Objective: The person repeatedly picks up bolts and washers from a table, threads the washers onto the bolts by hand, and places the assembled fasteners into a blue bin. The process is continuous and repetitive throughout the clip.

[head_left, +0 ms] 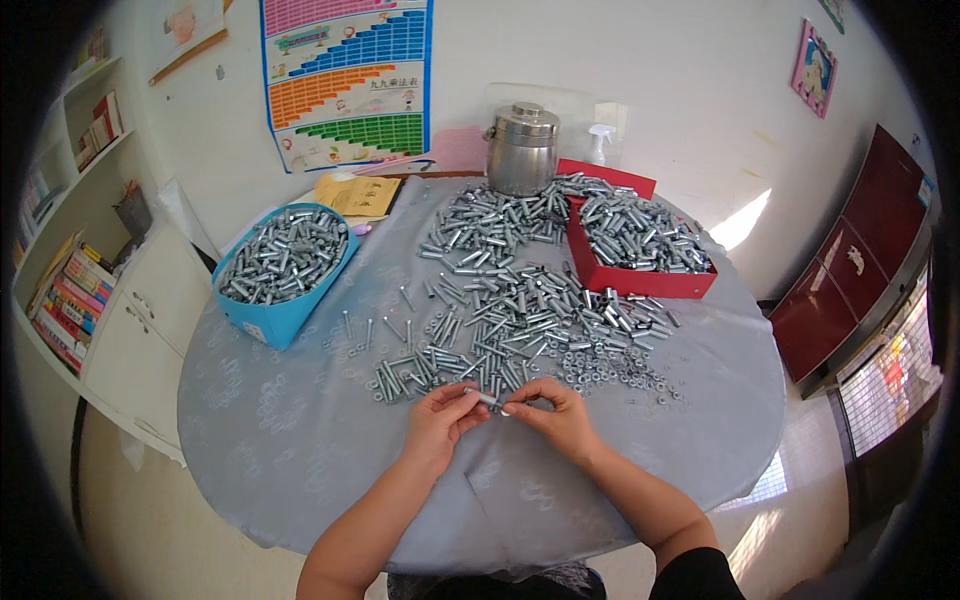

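Near the front of the table, my left hand is closed on a silver expansion bolt, its end pointing toward the right. My right hand pinches a small, shiny metal piece between thumb and fingertips, close to that bolt's end. Whether the piece is a washer or a nut is too small to tell. Just beyond my hands spreads a big pile of expansion bolts and metal sleeves. Small nuts and washers lie scattered at its right front. Several thin bolts lie loose at its left.
A blue basket full of bolts stands left. At the back right, a red box holds more. Behind the pile are a steel pot, a spray bottle and a yellow booklet. Grey cloth covers the round table.
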A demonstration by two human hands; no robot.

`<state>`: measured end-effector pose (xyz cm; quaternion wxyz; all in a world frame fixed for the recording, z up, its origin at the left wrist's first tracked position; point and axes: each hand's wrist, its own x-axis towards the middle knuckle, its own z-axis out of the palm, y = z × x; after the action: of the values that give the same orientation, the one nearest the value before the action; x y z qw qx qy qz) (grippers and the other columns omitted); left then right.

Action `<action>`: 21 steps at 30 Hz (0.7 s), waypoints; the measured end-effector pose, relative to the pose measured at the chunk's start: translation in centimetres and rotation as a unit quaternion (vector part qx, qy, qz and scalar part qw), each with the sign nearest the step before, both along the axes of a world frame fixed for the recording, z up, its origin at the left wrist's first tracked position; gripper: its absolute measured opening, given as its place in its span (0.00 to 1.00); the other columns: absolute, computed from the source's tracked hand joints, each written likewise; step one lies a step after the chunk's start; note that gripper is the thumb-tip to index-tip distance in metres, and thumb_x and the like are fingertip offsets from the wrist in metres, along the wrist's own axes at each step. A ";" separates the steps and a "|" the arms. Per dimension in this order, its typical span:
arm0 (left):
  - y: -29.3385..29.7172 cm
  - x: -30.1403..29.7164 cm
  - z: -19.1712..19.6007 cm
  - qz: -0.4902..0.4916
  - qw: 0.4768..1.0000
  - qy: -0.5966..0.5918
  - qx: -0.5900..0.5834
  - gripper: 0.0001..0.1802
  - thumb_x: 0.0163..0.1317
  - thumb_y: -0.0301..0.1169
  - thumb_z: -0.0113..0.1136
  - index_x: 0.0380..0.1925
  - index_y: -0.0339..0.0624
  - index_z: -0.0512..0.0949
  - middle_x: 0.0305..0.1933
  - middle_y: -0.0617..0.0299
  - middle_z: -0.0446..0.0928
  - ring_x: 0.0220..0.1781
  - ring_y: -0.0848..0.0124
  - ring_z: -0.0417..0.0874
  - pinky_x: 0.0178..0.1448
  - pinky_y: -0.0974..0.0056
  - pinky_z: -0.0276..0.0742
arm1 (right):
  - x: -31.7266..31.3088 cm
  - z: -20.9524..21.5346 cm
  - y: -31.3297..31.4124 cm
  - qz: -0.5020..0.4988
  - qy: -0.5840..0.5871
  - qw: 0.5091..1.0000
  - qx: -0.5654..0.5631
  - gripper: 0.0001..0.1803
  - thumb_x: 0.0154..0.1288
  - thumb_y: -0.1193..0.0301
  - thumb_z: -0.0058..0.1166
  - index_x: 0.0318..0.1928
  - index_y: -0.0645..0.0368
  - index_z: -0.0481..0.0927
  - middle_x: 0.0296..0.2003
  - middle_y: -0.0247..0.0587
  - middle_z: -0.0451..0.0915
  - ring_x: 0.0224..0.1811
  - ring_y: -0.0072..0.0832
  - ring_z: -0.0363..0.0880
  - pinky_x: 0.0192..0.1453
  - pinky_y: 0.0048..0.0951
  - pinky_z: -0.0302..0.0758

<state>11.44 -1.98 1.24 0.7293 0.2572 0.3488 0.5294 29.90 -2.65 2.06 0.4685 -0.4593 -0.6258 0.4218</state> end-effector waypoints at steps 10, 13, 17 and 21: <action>-0.1 0.2 -0.8 -0.019 0.998 -0.054 -0.034 0.07 0.58 0.25 0.55 0.36 0.35 0.75 0.34 0.54 0.78 0.34 0.67 0.80 0.44 0.63 0.79 | -0.8 0.8 -0.5 -0.073 -0.153 0.954 0.249 0.10 0.49 0.76 0.61 0.35 0.58 0.81 0.29 0.39 0.78 0.31 0.30 0.76 0.36 0.25 0.72; -0.5 0.3 0.6 -0.062 0.997 -0.006 -0.051 0.05 0.58 0.26 0.55 0.34 0.37 0.75 0.35 0.51 0.78 0.33 0.66 0.81 0.42 0.63 0.80 | -0.6 0.9 -0.6 -0.075 -0.124 0.969 0.198 0.11 0.50 0.76 0.59 0.37 0.59 0.80 0.31 0.40 0.78 0.32 0.32 0.77 0.35 0.26 0.73; -0.5 0.3 -0.1 -0.080 0.996 0.008 -0.041 0.08 0.57 0.27 0.57 0.34 0.34 0.74 0.35 0.48 0.78 0.32 0.66 0.81 0.40 0.64 0.80 | 0.6 2.6 0.0 -0.064 -0.053 0.989 0.122 0.10 0.51 0.77 0.57 0.37 0.61 0.80 0.30 0.41 0.79 0.31 0.33 0.78 0.35 0.25 0.74; -0.2 0.1 -0.4 -0.054 0.998 -0.007 -0.021 0.08 0.57 0.26 0.57 0.34 0.34 0.74 0.35 0.49 0.78 0.32 0.67 0.81 0.39 0.65 0.80 | 5.0 4.3 1.3 -0.177 -0.178 0.967 0.038 0.08 0.52 0.72 0.57 0.35 0.60 0.80 0.28 0.42 0.80 0.30 0.33 0.79 0.35 0.26 0.74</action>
<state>11.51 -2.19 0.84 0.7645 0.2569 0.3402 0.4834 34.88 -1.38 6.34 0.4336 -0.6126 -0.6233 0.2195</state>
